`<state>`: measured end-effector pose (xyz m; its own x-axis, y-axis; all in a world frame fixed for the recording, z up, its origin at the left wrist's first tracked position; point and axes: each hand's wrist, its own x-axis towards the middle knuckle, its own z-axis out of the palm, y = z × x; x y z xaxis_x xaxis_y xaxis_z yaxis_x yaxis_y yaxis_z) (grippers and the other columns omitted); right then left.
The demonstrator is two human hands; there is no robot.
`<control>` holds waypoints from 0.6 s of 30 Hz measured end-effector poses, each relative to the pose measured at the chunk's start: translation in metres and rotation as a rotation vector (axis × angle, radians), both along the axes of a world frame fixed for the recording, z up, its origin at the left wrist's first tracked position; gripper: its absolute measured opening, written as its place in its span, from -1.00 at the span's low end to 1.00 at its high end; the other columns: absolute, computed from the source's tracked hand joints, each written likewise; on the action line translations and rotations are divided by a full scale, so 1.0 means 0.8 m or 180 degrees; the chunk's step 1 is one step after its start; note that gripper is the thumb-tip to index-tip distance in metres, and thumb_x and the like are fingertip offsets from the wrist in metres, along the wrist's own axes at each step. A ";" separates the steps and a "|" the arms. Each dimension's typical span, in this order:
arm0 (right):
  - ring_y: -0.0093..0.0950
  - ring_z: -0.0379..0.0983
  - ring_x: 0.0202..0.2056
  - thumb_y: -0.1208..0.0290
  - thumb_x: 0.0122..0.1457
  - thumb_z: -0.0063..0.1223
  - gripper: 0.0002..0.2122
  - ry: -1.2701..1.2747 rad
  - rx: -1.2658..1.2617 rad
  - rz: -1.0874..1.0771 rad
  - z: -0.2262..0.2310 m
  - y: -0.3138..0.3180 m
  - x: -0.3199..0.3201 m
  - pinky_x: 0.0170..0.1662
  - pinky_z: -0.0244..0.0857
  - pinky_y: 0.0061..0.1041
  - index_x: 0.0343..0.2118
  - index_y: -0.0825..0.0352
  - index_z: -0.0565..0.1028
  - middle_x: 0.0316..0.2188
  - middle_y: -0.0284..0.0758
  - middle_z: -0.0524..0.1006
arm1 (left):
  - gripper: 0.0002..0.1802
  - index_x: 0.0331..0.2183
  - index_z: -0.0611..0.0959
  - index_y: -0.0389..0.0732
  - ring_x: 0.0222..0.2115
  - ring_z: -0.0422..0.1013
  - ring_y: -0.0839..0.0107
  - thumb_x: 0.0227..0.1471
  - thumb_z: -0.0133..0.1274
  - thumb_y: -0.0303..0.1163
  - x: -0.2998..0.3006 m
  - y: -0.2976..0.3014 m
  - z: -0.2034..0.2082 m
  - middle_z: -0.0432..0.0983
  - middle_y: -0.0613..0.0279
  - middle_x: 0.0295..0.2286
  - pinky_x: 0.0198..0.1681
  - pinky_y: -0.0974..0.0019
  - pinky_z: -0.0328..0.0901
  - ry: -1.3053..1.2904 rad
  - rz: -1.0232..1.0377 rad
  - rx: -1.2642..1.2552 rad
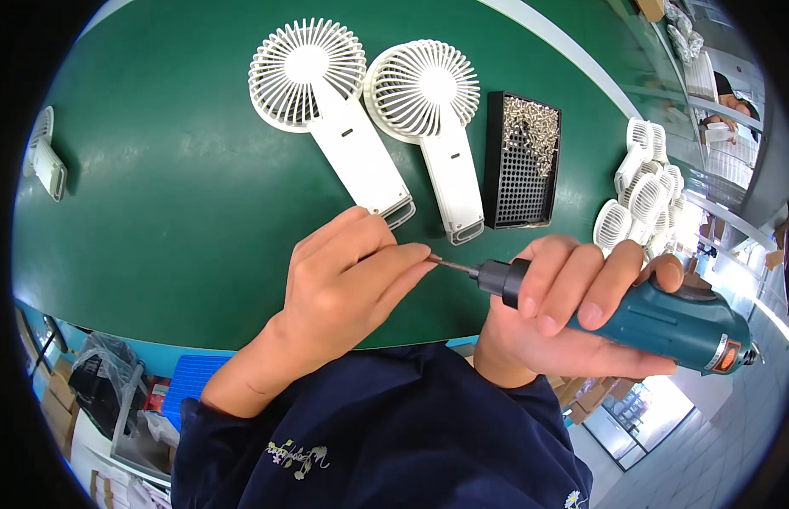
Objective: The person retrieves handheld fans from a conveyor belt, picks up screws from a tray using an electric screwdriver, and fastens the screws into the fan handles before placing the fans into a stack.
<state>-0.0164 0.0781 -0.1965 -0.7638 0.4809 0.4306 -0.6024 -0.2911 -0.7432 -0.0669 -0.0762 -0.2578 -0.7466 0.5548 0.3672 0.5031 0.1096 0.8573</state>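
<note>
We list: one dark navy top (394,424), short sleeves (215,434), pale floral-and-script motif (299,459) at left front, white yellow-centred flower (573,499) at right.

You face a glossy green tabletop (157,229). At your right are grey floor tiles (713,433) and a bright, dark-framed window (647,416).

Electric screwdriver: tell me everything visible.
The electric screwdriver has a teal, plastic-looking body, black nose, slim metallic bit and orange label near the rear. The right hand grips it; the bit points left and slightly up, over the green table. Its tip sits at the pinched left hand; exact contact is hidden.
</note>
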 end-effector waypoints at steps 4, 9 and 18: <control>-0.57 0.25 -0.71 -0.18 0.18 -0.12 -0.42 0.0027 -0.0041 0.0560 -0.002 0.008 -0.003 -0.63 0.20 -0.55 0.02 0.26 0.23 -0.53 -0.38 0.33 | -0.70 -0.41 0.66 -0.31 -0.65 0.29 0.38 -0.35 0.33 -0.54 0.001 -0.010 0.000 0.32 0.27 -0.62 -0.62 0.34 0.21 -0.0261 -0.0268 -0.0041; -0.50 0.27 -0.69 -0.27 0.14 -0.12 -0.37 0.0313 0.0504 -0.0019 -0.008 -0.001 -0.015 -0.60 0.22 -0.47 0.02 0.22 0.23 -0.51 -0.36 0.33 | -0.32 -0.05 0.60 -0.21 -0.69 0.09 0.56 -0.36 0.38 -0.54 -0.010 -0.005 0.019 0.14 0.37 -0.69 -0.66 0.45 0.02 -0.0357 0.0384 -0.0405; -0.40 0.32 -0.60 -0.36 0.07 -0.15 -0.24 0.0270 0.0793 0.0533 -0.008 0.002 -0.034 -0.53 0.25 -0.37 0.14 0.19 0.19 -0.43 -0.28 0.37 | -0.34 0.01 0.57 -0.02 -0.74 0.11 0.44 -0.23 0.30 -0.55 -0.011 -0.013 0.009 0.16 0.34 -0.72 -0.66 0.33 0.11 -0.0653 0.0623 -0.1012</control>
<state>-0.0439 0.0795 -0.2029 -0.7797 0.2231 0.5851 -0.6244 -0.2068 -0.7532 -0.0759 -0.0865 -0.2503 -0.8889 0.4569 0.0336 0.2691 0.4613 0.8455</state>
